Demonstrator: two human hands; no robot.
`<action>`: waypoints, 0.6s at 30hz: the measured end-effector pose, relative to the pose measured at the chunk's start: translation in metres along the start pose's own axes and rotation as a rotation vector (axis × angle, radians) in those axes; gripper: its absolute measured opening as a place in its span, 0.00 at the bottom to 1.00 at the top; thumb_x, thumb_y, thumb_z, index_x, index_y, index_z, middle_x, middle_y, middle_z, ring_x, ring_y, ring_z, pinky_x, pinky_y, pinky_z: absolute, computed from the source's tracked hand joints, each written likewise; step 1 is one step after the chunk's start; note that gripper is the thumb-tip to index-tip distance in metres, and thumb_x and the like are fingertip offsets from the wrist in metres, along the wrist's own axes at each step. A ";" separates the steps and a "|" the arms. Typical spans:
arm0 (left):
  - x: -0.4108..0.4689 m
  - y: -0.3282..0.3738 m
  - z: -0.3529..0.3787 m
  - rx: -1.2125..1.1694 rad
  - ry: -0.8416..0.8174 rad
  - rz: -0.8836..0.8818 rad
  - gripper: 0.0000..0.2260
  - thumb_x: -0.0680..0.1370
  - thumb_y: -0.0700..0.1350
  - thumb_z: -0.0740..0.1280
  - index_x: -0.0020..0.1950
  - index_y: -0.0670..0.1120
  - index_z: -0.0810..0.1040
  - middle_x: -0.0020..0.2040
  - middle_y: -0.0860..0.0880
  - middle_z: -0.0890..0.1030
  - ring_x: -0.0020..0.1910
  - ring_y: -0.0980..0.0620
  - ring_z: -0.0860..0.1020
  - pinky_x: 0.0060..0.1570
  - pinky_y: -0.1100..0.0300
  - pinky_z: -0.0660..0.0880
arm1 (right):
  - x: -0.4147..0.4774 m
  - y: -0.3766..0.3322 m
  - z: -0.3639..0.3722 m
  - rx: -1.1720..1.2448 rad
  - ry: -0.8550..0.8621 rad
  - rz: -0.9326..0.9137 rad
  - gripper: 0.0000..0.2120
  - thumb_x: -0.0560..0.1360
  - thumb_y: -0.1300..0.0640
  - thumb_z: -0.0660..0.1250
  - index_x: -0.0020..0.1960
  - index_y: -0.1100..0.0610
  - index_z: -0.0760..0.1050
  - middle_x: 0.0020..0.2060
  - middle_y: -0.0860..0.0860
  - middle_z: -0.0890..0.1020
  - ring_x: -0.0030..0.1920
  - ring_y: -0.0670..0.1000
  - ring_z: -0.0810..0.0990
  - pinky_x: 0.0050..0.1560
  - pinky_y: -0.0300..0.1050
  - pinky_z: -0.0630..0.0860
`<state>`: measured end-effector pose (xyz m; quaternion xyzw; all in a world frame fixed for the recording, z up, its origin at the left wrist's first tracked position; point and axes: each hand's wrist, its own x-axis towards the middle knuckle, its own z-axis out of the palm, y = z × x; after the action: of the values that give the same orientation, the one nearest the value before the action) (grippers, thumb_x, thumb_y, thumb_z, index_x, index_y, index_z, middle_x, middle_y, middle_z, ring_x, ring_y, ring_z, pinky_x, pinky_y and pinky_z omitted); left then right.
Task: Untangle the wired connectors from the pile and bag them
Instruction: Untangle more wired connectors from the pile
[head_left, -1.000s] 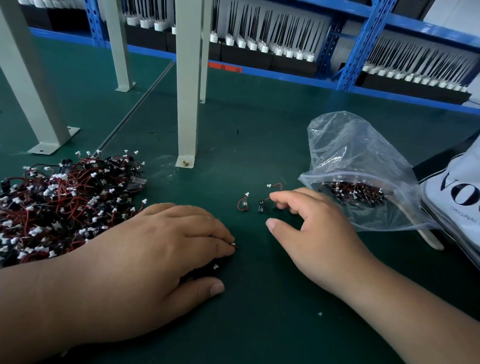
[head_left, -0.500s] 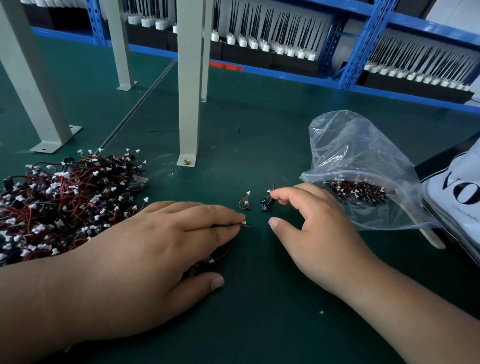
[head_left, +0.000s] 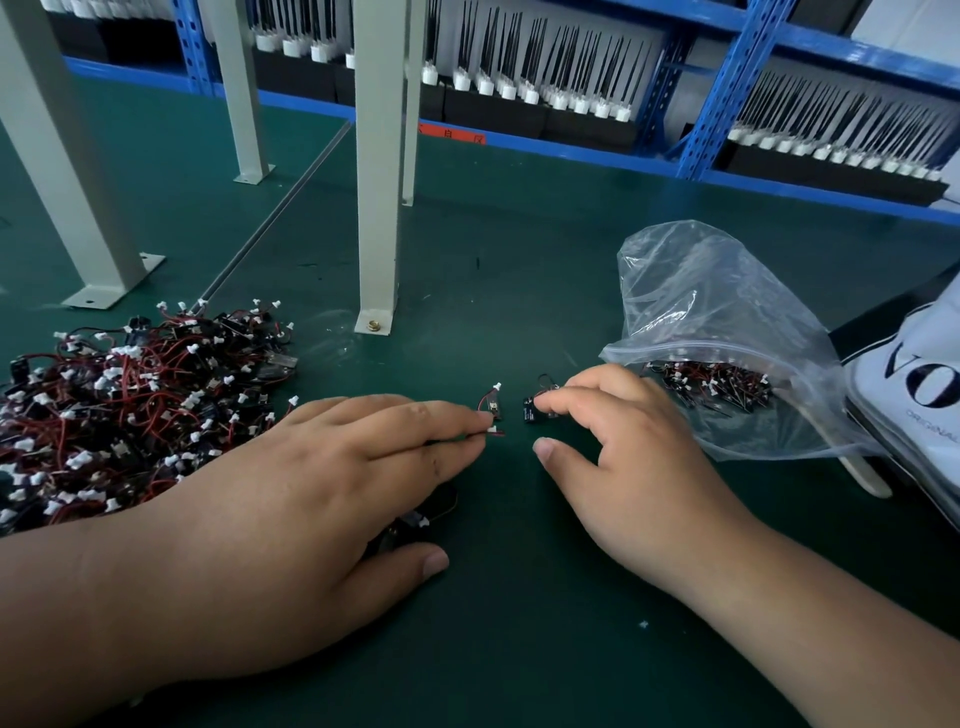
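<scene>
Left hand (head_left: 291, 499) lies flat and straight, pinning wired connectors (head_left: 491, 430) beside the pile (head_left: 130, 410); right hand (head_left: 623, 467) maybe pinching one black connector (head_left: 530, 414), bag (head_left: 727, 312) close for dropping in.

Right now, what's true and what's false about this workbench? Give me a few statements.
The plastic bag already holds some connectors. True.
The tangled pile lies on the person's right. False: it lies on the left, beside the left hand.
The right hand touches a loose connector on the green mat. True.
The left hand is inside the bag. False: it rests on the mat, apart from the bag.
</scene>
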<state>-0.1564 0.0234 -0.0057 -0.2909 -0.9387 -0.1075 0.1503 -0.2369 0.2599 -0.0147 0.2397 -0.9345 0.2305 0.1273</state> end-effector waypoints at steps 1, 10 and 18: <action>0.000 -0.001 0.001 0.008 0.003 0.007 0.28 0.76 0.62 0.60 0.74 0.54 0.66 0.74 0.63 0.63 0.69 0.58 0.68 0.65 0.54 0.71 | 0.000 -0.001 -0.001 0.014 0.020 -0.035 0.11 0.75 0.53 0.72 0.57 0.48 0.81 0.54 0.41 0.75 0.59 0.46 0.71 0.64 0.52 0.69; 0.002 -0.004 0.006 0.032 0.050 0.074 0.33 0.76 0.59 0.64 0.78 0.51 0.60 0.78 0.57 0.57 0.76 0.54 0.60 0.69 0.50 0.61 | -0.012 -0.013 -0.008 0.038 -0.097 -0.479 0.16 0.73 0.50 0.68 0.59 0.51 0.82 0.58 0.50 0.77 0.64 0.52 0.73 0.65 0.55 0.67; 0.001 -0.007 0.008 -0.016 0.074 0.064 0.34 0.75 0.58 0.66 0.78 0.52 0.59 0.78 0.58 0.57 0.75 0.56 0.61 0.68 0.52 0.62 | -0.009 -0.013 -0.009 0.036 -0.109 -0.474 0.15 0.76 0.58 0.67 0.62 0.54 0.78 0.62 0.45 0.76 0.62 0.48 0.73 0.63 0.53 0.68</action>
<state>-0.1627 0.0206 -0.0132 -0.3177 -0.9219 -0.1207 0.1861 -0.2215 0.2576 -0.0057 0.4667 -0.8532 0.1976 0.1230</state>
